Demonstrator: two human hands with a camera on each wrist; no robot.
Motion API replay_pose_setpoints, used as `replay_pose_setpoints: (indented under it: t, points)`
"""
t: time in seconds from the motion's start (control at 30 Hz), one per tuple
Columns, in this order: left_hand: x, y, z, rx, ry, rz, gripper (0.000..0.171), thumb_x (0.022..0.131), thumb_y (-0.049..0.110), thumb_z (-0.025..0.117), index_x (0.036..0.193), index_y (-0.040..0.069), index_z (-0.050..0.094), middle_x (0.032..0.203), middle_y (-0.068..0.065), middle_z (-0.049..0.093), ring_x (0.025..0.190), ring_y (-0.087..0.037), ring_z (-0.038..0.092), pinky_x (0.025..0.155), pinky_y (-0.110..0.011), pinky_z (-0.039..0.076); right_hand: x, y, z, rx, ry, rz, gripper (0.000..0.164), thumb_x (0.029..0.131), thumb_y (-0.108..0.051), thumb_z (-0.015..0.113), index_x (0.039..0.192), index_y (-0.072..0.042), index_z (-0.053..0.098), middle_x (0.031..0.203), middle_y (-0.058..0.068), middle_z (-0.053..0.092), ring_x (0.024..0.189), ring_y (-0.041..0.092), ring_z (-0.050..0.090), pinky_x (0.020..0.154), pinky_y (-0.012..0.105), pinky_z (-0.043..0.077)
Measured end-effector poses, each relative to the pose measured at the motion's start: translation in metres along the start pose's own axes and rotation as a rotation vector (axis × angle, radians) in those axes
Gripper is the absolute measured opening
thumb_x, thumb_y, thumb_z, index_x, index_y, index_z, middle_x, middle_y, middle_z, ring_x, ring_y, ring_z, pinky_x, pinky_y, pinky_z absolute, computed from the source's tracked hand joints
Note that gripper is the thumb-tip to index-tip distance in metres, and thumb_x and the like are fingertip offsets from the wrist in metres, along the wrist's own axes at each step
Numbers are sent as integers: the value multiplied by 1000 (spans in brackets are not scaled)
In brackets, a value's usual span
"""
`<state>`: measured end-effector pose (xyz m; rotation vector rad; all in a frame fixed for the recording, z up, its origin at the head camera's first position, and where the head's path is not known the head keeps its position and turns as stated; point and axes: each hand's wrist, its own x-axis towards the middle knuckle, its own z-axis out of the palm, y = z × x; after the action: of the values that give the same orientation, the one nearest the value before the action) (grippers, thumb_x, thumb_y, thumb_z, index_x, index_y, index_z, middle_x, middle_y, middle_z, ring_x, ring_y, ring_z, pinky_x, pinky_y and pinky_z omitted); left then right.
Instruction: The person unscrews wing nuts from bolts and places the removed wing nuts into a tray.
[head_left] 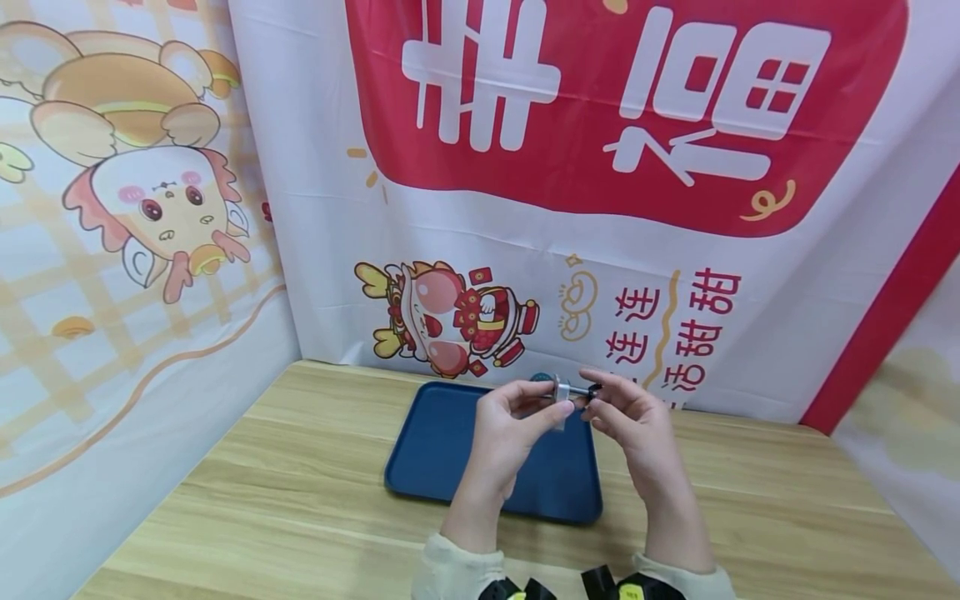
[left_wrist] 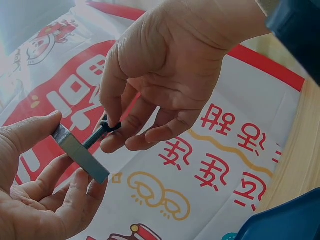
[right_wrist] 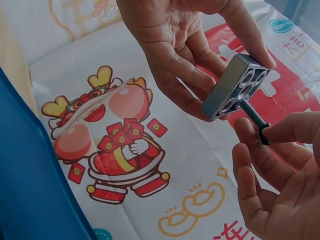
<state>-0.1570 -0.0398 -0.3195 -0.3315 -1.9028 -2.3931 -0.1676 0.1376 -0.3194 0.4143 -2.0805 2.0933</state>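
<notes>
My left hand holds a small rectangular metal block between thumb and fingers. Round openings show in the block's face in the right wrist view. Out of that face sticks a threaded bolt, with a small black winged knob at its outer end. The thumb and index finger of my right hand pinch this knob, while its other fingers are loosely bent. Both hands are raised over the far right part of a blue tray, overlapping it in the head view.
The tray lies on a light wood-grain table. Behind it hangs a white and red printed cloth, and another patterned cloth closes off the left side. A round teal mark shows low on the back cloth.
</notes>
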Motion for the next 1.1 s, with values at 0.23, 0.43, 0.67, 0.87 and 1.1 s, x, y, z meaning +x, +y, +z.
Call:
replay_pose_setpoints:
  t: [0.23, 0.43, 0.67, 0.87, 1.1]
  points:
    - [0, 0, 0, -10, -4, 1, 34, 87, 15, 77, 117, 1, 70, 110, -16, 71, 98, -19, 67, 89, -30, 58, 0, 0, 1, -33, 26, 10, 23, 99, -7, 59, 118, 0, 68, 89, -7, 71, 81, 9, 66, 75, 22, 56]
    - [0, 0, -1, -10, 2, -1, 34, 87, 15, 77, 117, 2, 70, 110, -16, 71, 98, -19, 67, 89, -29, 58, 0, -2, 1, -64, 78, 56, 27, 98, -2, 52, 121, -4, 68, 97, -11, 67, 92, 8, 63, 81, 24, 56]
    - [0, 0, -1, -12, 7, 3, 34, 86, 15, 78, 116, 1, 70, 109, -17, 71, 96, -19, 66, 87, -28, 58, 1, -5, -2, 49, 241, 183, 26, 104, -17, 51, 99, -21, 77, 81, -9, 67, 78, 10, 58, 72, 24, 48]
    - [0, 0, 0, -12, 6, 2, 33, 86, 14, 78, 115, 1, 70, 109, -17, 71, 97, -20, 66, 87, -28, 58, 1, -7, 0, 101, 247, 197, 27, 102, -30, 56, 88, -22, 77, 67, -5, 61, 64, 8, 52, 59, 19, 41]
    - [-1, 1, 0, -13, 2, 1, 33, 86, 14, 78, 115, 0, 70, 108, -18, 70, 96, -20, 67, 85, -27, 58, 1, -6, 5, 90, 221, 194, 26, 101, -27, 58, 83, -26, 77, 67, -6, 61, 64, 8, 53, 60, 20, 40]
